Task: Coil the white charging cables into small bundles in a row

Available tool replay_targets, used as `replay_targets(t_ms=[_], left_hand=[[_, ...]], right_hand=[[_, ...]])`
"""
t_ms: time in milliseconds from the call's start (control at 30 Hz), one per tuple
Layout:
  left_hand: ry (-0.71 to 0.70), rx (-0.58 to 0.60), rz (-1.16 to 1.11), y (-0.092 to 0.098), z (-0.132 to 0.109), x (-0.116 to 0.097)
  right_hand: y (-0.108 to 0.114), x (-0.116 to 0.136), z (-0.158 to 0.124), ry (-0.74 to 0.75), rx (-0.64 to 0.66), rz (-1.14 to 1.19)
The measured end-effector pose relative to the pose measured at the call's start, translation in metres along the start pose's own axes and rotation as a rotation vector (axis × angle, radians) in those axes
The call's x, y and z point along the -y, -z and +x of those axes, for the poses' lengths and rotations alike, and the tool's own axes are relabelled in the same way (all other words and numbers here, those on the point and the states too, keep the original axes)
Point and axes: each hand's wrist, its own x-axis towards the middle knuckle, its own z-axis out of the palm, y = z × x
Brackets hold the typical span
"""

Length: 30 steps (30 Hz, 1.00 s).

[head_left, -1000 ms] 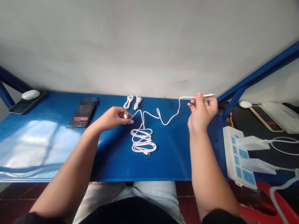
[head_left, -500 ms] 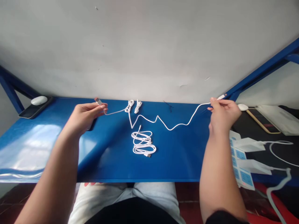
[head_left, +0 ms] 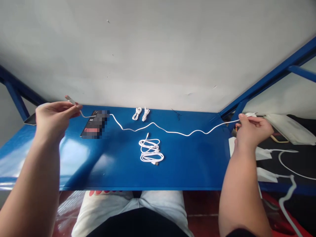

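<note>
A white USB cable (head_left: 153,123) stretches in loose waves between my two hands above the blue table (head_left: 192,164). My left hand (head_left: 55,115) pinches one end, its plug pointing up and away. At the other end, my right hand (head_left: 254,128) is closed on the cable near its tip. Below the cable lie loosely coiled white cables (head_left: 151,151), their plugs showing. Two small white cable bundles, one on the left (head_left: 137,114) and one on the right (head_left: 145,114), sit near the wall. Beside my left hand lies a phone (head_left: 92,126), partly blurred out.
Thin black ties (head_left: 176,113) lie near the wall (head_left: 160,65). To the right are white chargers (head_left: 266,174) with cords, a clear plastic bag (head_left: 286,126) and a phone partly behind my right hand. Blue frame bars (head_left: 266,75) rise at both sides.
My hands have moved farther apart, left hand leftward and right hand rightward, drawing the cable straighter. The phone, mostly hidden before, now shows beside my left hand.
</note>
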Motion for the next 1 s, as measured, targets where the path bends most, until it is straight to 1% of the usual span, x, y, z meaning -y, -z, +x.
replay_targets(t_ms=[167,267,367,433,467,533,633,733,833,867,900,933,967,1000], left_hand=[[0.009,0.064,0.001,-0.008,-0.009,-0.003],[0.038,0.116,0.010,-0.018,-0.019,-0.003],[0.063,0.248,0.024,-0.033,-0.029,0.007],[0.153,0.339,0.027,-0.046,-0.036,0.017],[0.171,0.359,0.004,-0.053,-0.040,0.021],[0.172,0.466,-0.052,-0.068,-0.048,0.028],[0.212,0.592,-0.010,-0.088,-0.060,0.029],[0.190,0.724,0.047,-0.108,-0.068,0.023],[0.149,0.852,0.090,-0.129,-0.074,0.017],[0.144,0.883,0.095,-0.136,-0.075,0.016],[0.134,0.889,0.105,-0.141,-0.077,0.015],[0.119,0.895,0.112,-0.146,-0.079,0.016],[0.105,0.893,0.116,-0.151,-0.081,0.017],[0.094,0.887,0.113,-0.154,-0.083,0.019]], right_hand=[[0.006,0.002,0.004,-0.038,-0.031,0.017],[0.002,0.003,-0.004,-0.131,0.041,-0.010],[-0.009,0.003,-0.025,-0.269,0.171,0.010],[-0.018,0.006,-0.042,-0.349,0.267,0.051],[-0.022,0.008,-0.050,-0.377,0.336,0.067],[-0.032,0.016,-0.066,-0.400,0.467,0.098],[-0.047,0.032,-0.088,-0.418,0.667,0.121],[-0.068,0.045,-0.112,-0.447,0.793,0.146],[-0.091,0.052,-0.136,-0.433,0.902,0.120],[-0.097,0.053,-0.143,-0.427,0.952,0.083],[-0.102,0.053,-0.149,-0.401,1.007,0.033],[-0.106,0.053,-0.153,-0.353,1.046,-0.034],[-0.108,0.053,-0.156,-0.279,1.054,-0.111],[-0.108,0.054,-0.159,-0.178,1.025,-0.190]])
